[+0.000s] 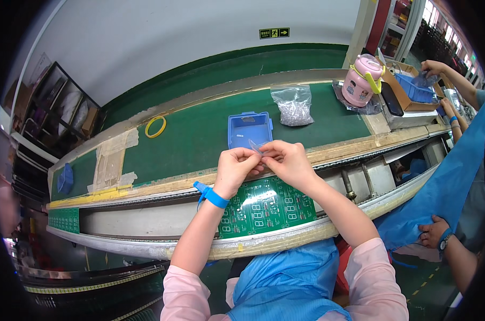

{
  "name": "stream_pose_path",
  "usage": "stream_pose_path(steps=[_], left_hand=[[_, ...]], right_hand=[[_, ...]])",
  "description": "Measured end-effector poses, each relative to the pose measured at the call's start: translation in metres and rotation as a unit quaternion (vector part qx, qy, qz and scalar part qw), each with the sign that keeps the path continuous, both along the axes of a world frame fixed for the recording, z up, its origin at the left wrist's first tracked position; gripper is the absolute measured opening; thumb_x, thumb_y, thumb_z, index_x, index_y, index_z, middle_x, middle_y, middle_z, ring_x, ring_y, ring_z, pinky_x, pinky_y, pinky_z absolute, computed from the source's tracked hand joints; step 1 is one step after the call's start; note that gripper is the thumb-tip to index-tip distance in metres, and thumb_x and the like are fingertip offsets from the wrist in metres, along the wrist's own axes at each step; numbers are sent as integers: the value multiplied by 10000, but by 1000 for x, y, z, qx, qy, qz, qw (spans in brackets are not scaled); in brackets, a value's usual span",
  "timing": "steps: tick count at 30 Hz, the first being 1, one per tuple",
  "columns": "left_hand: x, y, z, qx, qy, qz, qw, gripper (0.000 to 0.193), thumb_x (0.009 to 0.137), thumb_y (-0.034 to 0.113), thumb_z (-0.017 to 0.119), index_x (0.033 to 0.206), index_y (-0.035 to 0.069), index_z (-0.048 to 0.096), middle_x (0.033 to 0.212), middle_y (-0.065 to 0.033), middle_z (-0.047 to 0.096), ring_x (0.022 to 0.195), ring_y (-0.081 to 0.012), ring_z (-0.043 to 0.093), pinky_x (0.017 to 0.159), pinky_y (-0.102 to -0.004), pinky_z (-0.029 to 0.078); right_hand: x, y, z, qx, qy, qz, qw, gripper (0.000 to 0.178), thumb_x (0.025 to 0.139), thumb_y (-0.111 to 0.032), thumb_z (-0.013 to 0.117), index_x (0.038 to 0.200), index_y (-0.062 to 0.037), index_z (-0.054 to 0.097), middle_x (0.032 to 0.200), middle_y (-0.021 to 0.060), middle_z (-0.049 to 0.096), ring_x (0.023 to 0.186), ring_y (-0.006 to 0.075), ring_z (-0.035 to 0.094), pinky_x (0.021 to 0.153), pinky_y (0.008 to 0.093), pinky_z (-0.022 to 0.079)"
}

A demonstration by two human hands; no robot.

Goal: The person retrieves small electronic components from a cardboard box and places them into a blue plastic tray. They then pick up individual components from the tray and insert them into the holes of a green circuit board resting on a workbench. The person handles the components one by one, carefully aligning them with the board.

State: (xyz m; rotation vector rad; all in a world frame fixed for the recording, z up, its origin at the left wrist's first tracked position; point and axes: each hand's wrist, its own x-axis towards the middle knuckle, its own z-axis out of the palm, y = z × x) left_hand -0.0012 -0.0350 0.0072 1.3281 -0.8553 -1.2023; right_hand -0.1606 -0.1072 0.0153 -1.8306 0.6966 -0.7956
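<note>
My left hand (235, 167) and my right hand (288, 162) meet above the conveyor's near rail, fingertips pinched together. Between them is a small piece of clear plastic (254, 146), perhaps a little bag; its exact kind is too small to make out. A blue wrist strap circles my left wrist. Just beyond my fingers stands a shallow blue plastic bin (233, 132) with a few tiny pieces on its floor. Below my hands lies a green circuit board panel (264, 210) with printed digit outlines, partly covered by my left wrist.
A clear bag of small parts (295, 109) lies right of the bin. Further right stand a pink jug (361, 80) and a black phone (391, 99). Yellow tape (155, 127) and a small blue bin (65, 179) are left. A co-worker's hand (434, 68) is over a blue tray.
</note>
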Motion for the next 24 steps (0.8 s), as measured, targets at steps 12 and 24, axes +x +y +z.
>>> stream_pose_path(steps=[12,24], left_hand=[[-4,-1,-2,8,-70,-14,997,92,841,50,621,868,-36,639,777,-99,680,683,-136,667,617,-239,551],[-23,-10,38,-169,-572,43,802,139,787,137,615,787,36,712,1003,-200,684,784,-333,683,687,-379,549]], right_hand=[[1,-17,-16,23,-30,-114,993,153,749,-9,638,900,17,648,722,54,664,640,75,596,590,222,479],[-2,-17,-5,64,-134,-92,985,98,813,-28,673,872,25,616,775,51,656,707,79,627,639,224,514]])
